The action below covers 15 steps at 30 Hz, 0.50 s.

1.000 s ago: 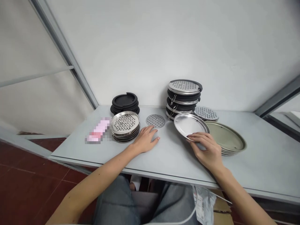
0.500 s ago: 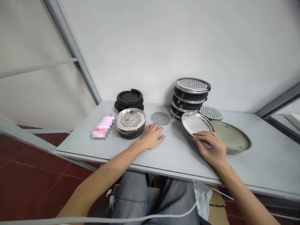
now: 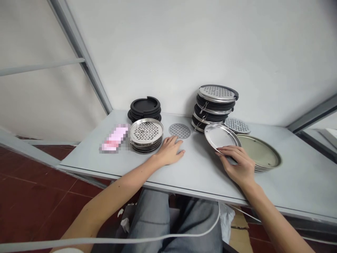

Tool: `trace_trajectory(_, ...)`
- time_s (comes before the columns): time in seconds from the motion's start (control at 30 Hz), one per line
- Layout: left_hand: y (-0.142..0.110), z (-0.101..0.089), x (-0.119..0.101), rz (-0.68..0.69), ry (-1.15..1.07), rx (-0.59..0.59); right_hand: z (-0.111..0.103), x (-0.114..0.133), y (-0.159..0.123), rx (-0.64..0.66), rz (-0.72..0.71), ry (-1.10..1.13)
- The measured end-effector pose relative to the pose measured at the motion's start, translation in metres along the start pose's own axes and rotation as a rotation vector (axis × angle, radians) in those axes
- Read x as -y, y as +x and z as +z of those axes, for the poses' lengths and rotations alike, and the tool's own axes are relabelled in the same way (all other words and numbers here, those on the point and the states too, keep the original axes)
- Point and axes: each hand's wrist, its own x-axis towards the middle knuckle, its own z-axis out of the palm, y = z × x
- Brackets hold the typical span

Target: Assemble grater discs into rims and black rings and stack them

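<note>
The right hand (image 3: pixel 238 165) is grasping a shiny round steel lid (image 3: pixel 220 137), tilted up; the left hand (image 3: pixel 171 151) lies open beside a perforated disc (image 3: pixel 179 130).

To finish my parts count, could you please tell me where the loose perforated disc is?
In the head view, the perforated disc lies flat on the table just beyond the left hand, between the round steel stack and the taller black-and-steel stack.

On the grey worktop (image 3: pixel 297 184) there lay a blurred pink object (image 3: pixel 115 138), a pile of black rubber rings (image 3: pixel 144 107), a pile of steel perforated discs (image 3: pixel 146 131), one flat perforated disc (image 3: pixel 179 130), a tall stack of steel and black discs (image 3: pixel 214 109), and a pile of olive round lids (image 3: pixel 259 153).
</note>
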Motion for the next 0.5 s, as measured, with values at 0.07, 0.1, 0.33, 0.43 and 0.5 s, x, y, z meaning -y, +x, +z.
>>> trace_trajectory(0.07, -0.0003, 0.0005, 0.0004, 0.003, 0.007, -0.007, -0.0001, -0.0007, -0.0002, -0.006, 0.005, 0.001)
trace_trajectory(0.1, -0.0005, 0.0009, 0.0006, 0.004, 0.014, -0.013, -0.0001, -0.0013, -0.0004, -0.007, 0.003, 0.005)
trace_trajectory(0.33, -0.0002, 0.0018, 0.0005, -0.002, 0.021, -0.019, -0.0005, -0.0043, -0.0014, 0.017, -0.007, 0.008)
trace_trajectory(0.43, 0.0003, 0.002, 0.0008, -0.004, 0.023, -0.015, -0.0012, -0.0048, -0.001, 0.003, -0.015, 0.008)
trace_trajectory(0.5, 0.0005, 0.003, 0.0016, 0.002, 0.032, -0.02, -0.0015, -0.0054, -0.0004, -0.014, -0.012, 0.003)
